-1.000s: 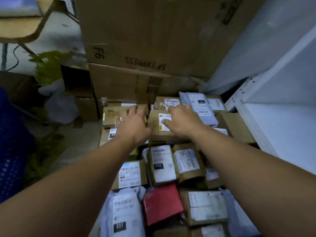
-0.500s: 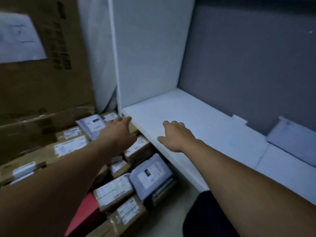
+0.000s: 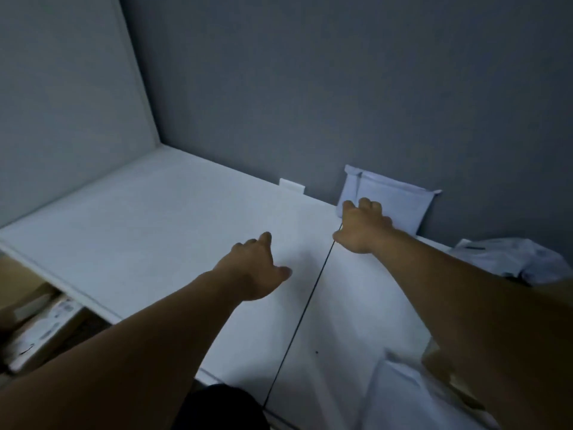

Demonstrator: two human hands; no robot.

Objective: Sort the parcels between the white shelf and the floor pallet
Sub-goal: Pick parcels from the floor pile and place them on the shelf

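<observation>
The flat white shelf board is plain, crossed by one thin black line, before a dark grey back panel. The soft plastic mailer bag is pale bluish-white.

The right hand covers the lower left corner of the pale mailer bag at the far wall. Its fingers bend out of sight, so grip or mere touch cannot be told. The right forearm hides part of the crumpled grey bag and of the pale parcel at the near right, which the bottom edge cuts off. The parcels below the shelf at the near left are blurred, their labels unreadable.
</observation>
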